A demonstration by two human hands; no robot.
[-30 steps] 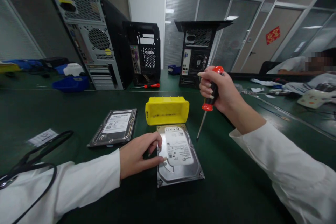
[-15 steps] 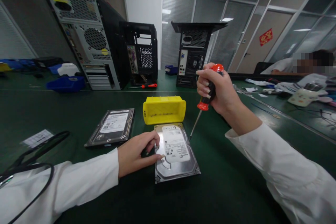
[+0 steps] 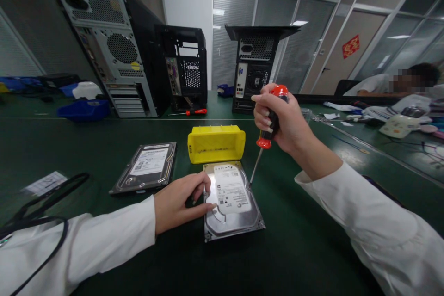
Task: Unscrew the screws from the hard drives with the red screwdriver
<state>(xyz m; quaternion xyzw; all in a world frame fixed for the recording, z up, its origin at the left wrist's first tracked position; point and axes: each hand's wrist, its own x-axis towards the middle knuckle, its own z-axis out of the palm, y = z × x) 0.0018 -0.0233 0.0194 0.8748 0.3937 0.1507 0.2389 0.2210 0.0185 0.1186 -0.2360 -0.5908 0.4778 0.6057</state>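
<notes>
A silver hard drive [image 3: 239, 219] with a white label lies flat on the green table in front of me. My left hand [image 3: 183, 201] holds it by its left side, thumb on the top face and the other fingers curled at the edge. In my right hand [image 3: 277, 115], closed in a fist, is a screwdriver [image 3: 264, 142] with a red and black handle. Its shaft slants down and the tip meets the drive's right edge, about halfway up that side. Whether the tip sits in a screw is too small to tell.
Behind the drive stands a yellow bin [image 3: 217, 152]. A second hard drive [image 3: 147, 166] lies to the left. Farther back are several computer cases [image 3: 142, 46], another screwdriver [image 3: 194, 112] and a blue bin [image 3: 83, 110]. A black cable [image 3: 65, 185] lies near my left sleeve. A person [image 3: 374, 85] sits far right.
My right hand has moved slightly left and down, bringing the screwdriver tip from beside the hard drive onto its right edge. The left hand stays on the drive.
</notes>
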